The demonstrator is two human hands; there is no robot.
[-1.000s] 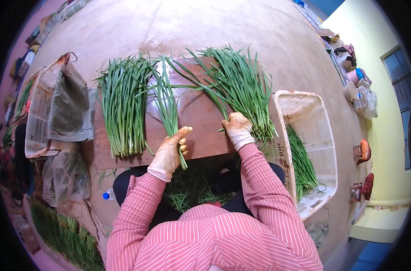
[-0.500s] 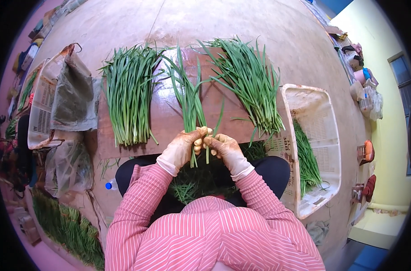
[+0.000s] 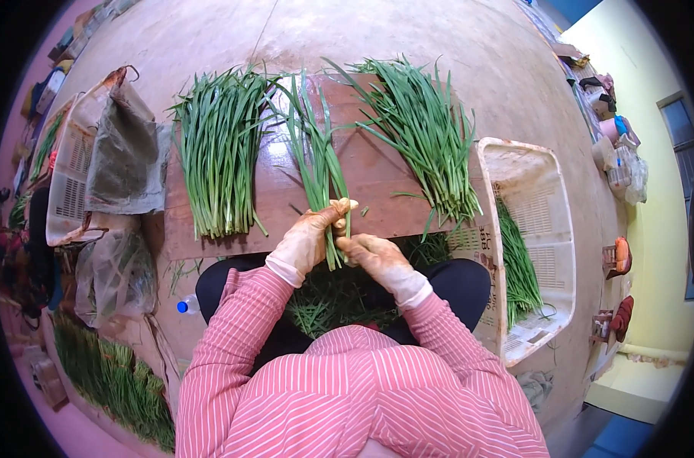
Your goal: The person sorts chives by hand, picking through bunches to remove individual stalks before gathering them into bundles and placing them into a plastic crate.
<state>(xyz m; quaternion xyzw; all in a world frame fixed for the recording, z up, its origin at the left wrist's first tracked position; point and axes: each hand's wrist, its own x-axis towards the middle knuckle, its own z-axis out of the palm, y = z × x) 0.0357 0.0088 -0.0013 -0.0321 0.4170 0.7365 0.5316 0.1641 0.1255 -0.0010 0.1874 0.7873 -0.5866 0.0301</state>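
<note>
My left hand (image 3: 316, 233), in a stained pale glove, is closed round a small bunch of garlic chives (image 3: 313, 164), leaves pointing away and stem ends sticking out below the fist. Against those stems, my gloved right hand (image 3: 374, 258) is closed, thumb and fingers pinching at the lower right of the bunch; its fingertips are partly hidden. A large pile of garlic chives (image 3: 219, 156) lies on the left of the brown board (image 3: 286, 221), and another pile (image 3: 419, 141) on its right. A short cut piece of green (image 3: 364, 211) lies beside my hands.
At the right stands a white plastic crate (image 3: 549, 229) with more chives inside. Another crate (image 3: 72, 172), draped with a grey cloth (image 3: 127, 168), is at the left above a clear plastic bag (image 3: 116, 278). A blue-capped bottle (image 3: 188, 305) lies by my left leg. Green trimmings (image 3: 324, 309) are below my hands.
The loose leaf that stood up from my right hand is gone from it. My right hand has moved slightly down and left, against the stems. A short green piece now lies on the board.
</note>
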